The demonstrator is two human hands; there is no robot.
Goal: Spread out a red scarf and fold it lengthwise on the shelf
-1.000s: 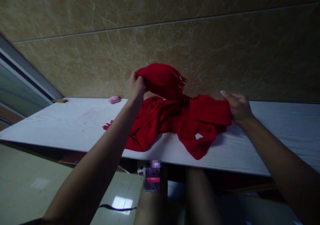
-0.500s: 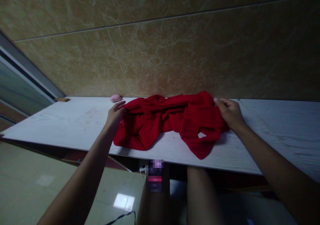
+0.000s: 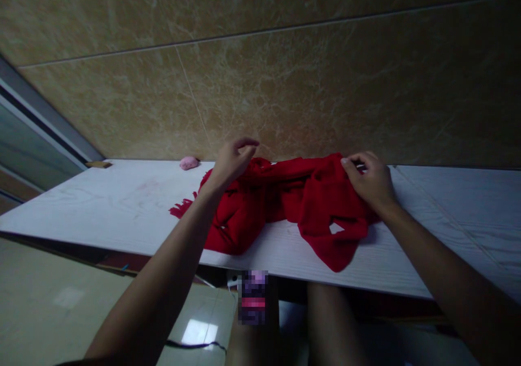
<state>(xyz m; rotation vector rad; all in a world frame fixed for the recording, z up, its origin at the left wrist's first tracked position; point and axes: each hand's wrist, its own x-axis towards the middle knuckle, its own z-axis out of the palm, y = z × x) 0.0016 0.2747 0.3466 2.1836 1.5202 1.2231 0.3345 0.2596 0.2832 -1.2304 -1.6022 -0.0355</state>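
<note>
A red scarf (image 3: 280,206) with a fringed end lies bunched and folded on the white wooden tabletop (image 3: 134,203). My left hand (image 3: 234,162) is raised over the scarf's left part, fingers loosely bent and apart, holding nothing. At the upper right edge of the cloth, my right hand (image 3: 370,181) pinches the scarf between thumb and forefinger. The fringe spreads on the tabletop left of my left forearm, which hides part of the cloth. Through a loop in the right part, a small patch of white surface shows.
A small pink object (image 3: 189,163) rests against the marbled tile wall (image 3: 285,83). A little wooden block (image 3: 99,164) lies at the far left corner. My legs (image 3: 331,322) are under the table, and a dark cable (image 3: 195,346) runs over the floor.
My left hand has let go of the scarf's left end and moved right and up over the cloth. The fringe there now lies exposed. My right hand has barely moved.
</note>
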